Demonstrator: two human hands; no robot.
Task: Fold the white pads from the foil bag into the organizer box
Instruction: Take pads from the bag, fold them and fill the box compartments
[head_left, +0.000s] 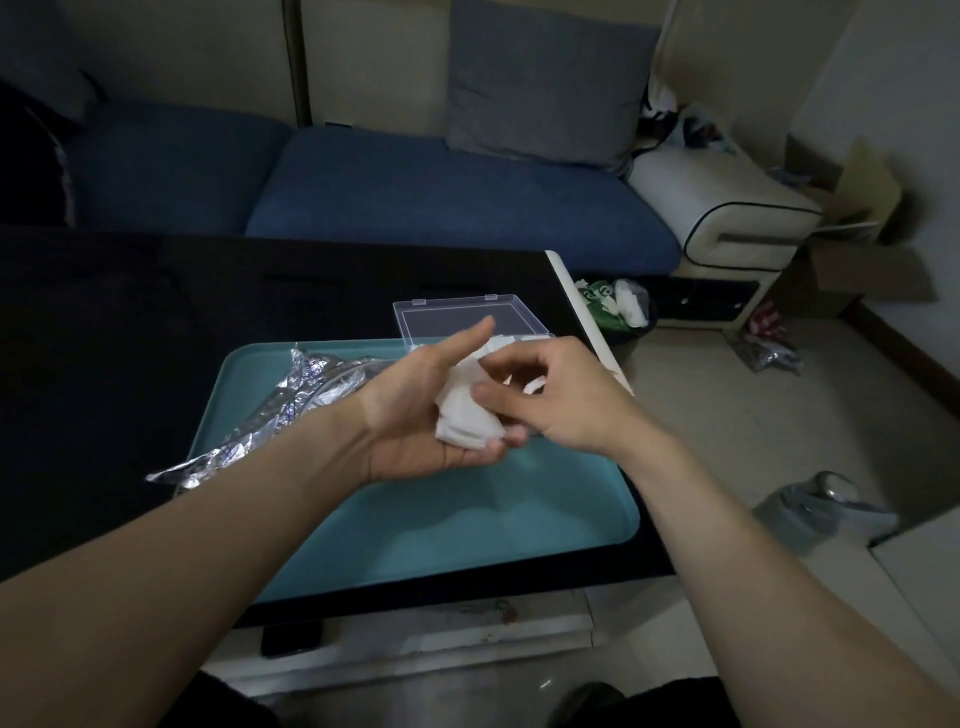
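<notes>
Left hand (415, 415) is cupping the stack of white pads (467, 415) palm-up over the teal tray (467, 519); right hand (545, 395) is pinching the stack's top edge. Foil bag (270, 415) is lying on the tray's left side. Organizer box (467, 317) is sitting open beyond, partly blocked by both hands. Sofa (415, 192) is sitting behind the table.

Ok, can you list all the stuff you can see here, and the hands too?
white pads: a small stack, white, held over the tray
foil bag: one, silver, left part of the tray
organizer box: one, clear, lid open, behind the tray
tray: one, teal, on the table
table: one, black
sofa: one, blue seats
cushion: one, grey, on the sofa
left hand: cradles the pads
right hand: pinches the pads
</notes>
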